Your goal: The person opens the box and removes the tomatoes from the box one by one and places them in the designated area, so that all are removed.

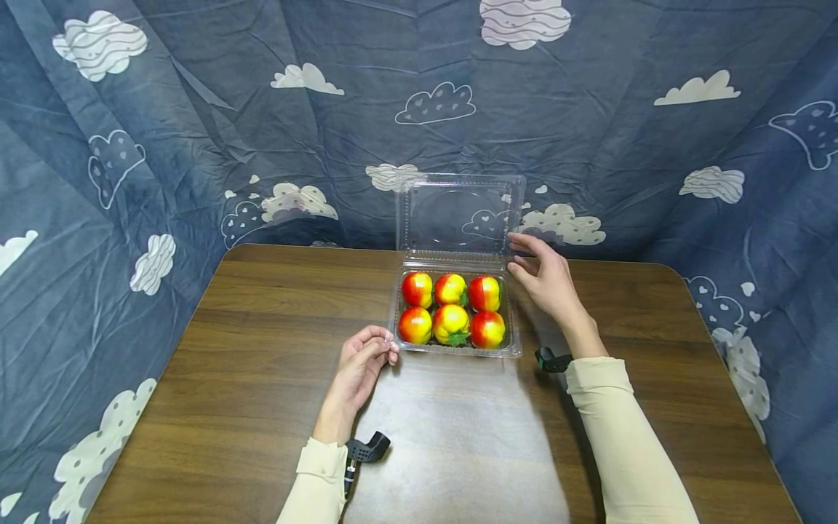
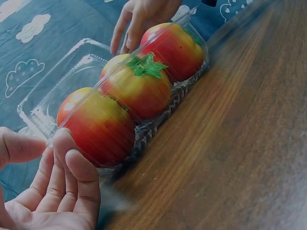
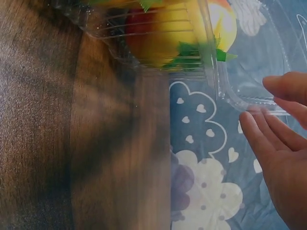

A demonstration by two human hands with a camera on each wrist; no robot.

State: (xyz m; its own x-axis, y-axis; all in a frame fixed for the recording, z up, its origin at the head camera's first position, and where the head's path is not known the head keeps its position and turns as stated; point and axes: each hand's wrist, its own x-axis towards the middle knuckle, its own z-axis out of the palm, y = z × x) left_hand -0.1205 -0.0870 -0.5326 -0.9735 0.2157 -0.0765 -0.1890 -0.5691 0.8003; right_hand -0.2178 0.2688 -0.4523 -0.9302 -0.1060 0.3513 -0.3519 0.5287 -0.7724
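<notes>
A clear plastic clamshell box sits on the wooden table with its lid raised upright at the back. Inside, several red-and-yellow fruits stand in two rows, some showing green leafy tops. My left hand pinches the box's front left corner between thumb and fingers, the other fingers curled below, as the left wrist view shows. At the raised lid's right edge is my right hand. Its fingers reach the lid's edge fairly straight, with the thumb held apart from them, lower down near the hinge.
The brown wooden table has rounded back corners. Behind it hangs a blue cloth with a cloud pattern, close to the table's back edge and the lid. Black straps with small devices are on both wrists.
</notes>
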